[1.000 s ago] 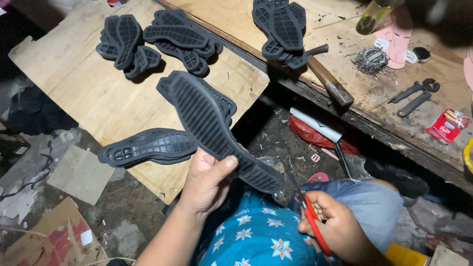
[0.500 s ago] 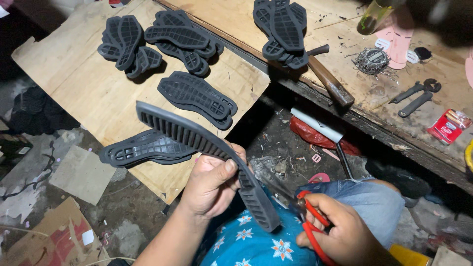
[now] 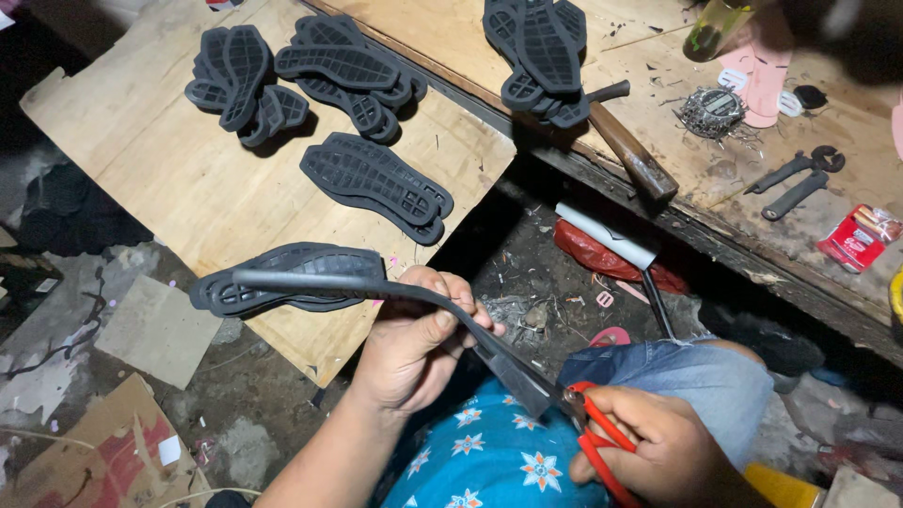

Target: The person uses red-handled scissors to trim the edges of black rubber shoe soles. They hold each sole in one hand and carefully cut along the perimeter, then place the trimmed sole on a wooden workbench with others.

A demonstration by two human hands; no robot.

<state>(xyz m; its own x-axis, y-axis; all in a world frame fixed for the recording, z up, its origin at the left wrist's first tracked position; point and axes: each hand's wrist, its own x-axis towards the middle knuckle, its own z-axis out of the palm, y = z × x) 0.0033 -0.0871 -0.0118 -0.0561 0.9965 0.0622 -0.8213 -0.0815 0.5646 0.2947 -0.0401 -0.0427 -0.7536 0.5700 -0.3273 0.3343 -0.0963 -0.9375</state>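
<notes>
My left hand (image 3: 414, 348) grips a black rubber shoe sole (image 3: 376, 288) around its middle, turned edge-on so only its thin rim shows. My right hand (image 3: 658, 447) holds red-handled scissors (image 3: 593, 437) whose blades meet the sole's near end at lower centre. Another black sole (image 3: 292, 276) lies on the wooden board (image 3: 188, 179) just behind the held one. More soles lie flat (image 3: 376, 183) or in piles (image 3: 245, 85) (image 3: 343, 71) farther back on the board.
A wooden workbench (image 3: 658, 103) at the upper right carries a stack of soles (image 3: 541, 52), a hammer (image 3: 630, 150), two dark metal tools (image 3: 790, 179), a tangle of wire (image 3: 710, 108) and a red packet (image 3: 856, 235). Debris, cardboard (image 3: 85, 452) and a red bag (image 3: 611, 259) lie on the floor.
The held sole has rotated from tread-up to edge-on in my left hand, uncovering the flat soles on the board. My right hand with the scissors has come up to the sole's near end.
</notes>
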